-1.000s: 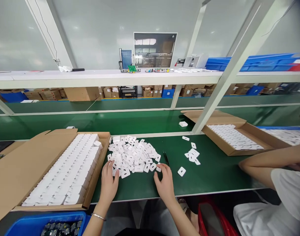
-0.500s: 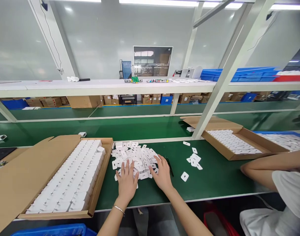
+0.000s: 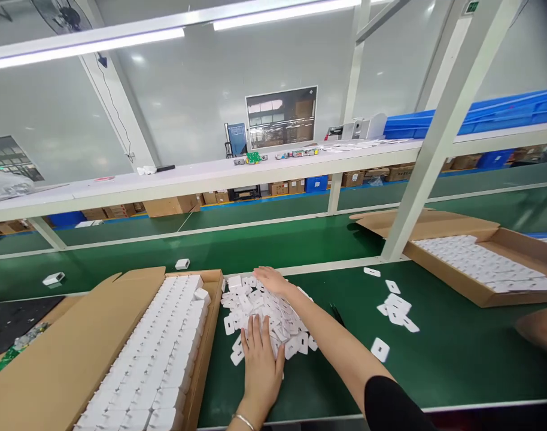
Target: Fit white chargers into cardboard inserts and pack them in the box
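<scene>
A heap of small white plastic plates (image 3: pixel 282 323), each with a slot in it, lies on the green table. My left hand (image 3: pixel 260 365) rests at the near edge of this heap, fingers apart and touching the plates, with a bracelet at the wrist. Reaching across to the far side, my right hand (image 3: pixel 271 280) lies over the top of the heap with its fingers stretched out; some fingertips are hard to see. Neither hand visibly grips anything. Just right of my right forearm lie dark tweezers (image 3: pixel 337 314), partly covered.
At left stands an open carton (image 3: pixel 209 347) with rows of white housings (image 3: pixel 166 341). Loose white plates (image 3: pixel 395 308) lie to the right, before another filled carton (image 3: pixel 453 286). A post (image 3: pixel 428 167) and a shelf (image 3: pixel 201 184) stand ahead. A co-worker's arm (image 3: pixel 543 326) is at far right.
My right hand has moved from the heap's right side to its far edge, the arm now stretched across. My left hand stays at the near side. The view has tilted and shifted; the co-worker is mostly out of frame.
</scene>
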`<state>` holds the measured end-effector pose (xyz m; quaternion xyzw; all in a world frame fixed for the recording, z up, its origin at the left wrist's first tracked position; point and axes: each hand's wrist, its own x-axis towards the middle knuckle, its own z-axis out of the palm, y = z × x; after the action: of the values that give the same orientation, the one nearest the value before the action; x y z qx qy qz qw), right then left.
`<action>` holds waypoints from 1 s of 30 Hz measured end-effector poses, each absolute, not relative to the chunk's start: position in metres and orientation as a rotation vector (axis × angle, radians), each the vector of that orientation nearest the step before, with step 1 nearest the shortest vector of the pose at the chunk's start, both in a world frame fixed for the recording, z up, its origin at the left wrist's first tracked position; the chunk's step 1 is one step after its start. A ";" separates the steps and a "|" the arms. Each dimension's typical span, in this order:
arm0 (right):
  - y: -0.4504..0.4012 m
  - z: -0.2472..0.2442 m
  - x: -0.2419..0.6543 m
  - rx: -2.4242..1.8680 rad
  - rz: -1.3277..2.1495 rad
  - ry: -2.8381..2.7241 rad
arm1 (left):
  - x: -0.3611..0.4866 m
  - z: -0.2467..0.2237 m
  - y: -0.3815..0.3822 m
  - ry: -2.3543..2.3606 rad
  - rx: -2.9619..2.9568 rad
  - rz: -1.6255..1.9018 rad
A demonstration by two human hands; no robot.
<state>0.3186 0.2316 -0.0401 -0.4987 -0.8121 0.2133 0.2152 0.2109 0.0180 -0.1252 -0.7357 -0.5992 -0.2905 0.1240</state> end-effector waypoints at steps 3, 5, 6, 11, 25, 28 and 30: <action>0.244 -0.046 0.309 -1.334 0.645 -2.358 | 0.210 -0.130 0.019 -1.792 -2.127 -0.866; 0.246 -0.052 0.310 -1.281 0.666 -2.436 | 0.211 -0.131 0.020 -1.806 -2.130 -0.849; 0.247 -0.054 0.314 -1.253 0.674 -2.471 | 0.212 -0.131 0.020 -1.807 -2.138 -0.838; 0.250 -0.060 0.339 -1.226 0.700 -2.534 | 0.213 -0.127 0.018 -1.809 -2.184 -0.803; 0.239 -0.058 0.456 -1.462 0.755 -2.328 | 0.212 -0.123 0.016 -1.840 -2.241 -0.814; 0.229 -0.056 0.477 -1.504 0.753 -2.260 | 0.211 -0.122 0.015 -1.835 -2.238 -0.824; 0.222 -0.055 0.489 -1.525 0.752 -2.224 | 0.212 -0.122 0.015 -1.830 -2.234 -0.832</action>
<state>0.4886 0.2216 -0.0548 -0.5369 -0.7828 0.2648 0.1699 0.2116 0.0150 -0.1215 -0.7415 -0.6076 -0.2763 0.0681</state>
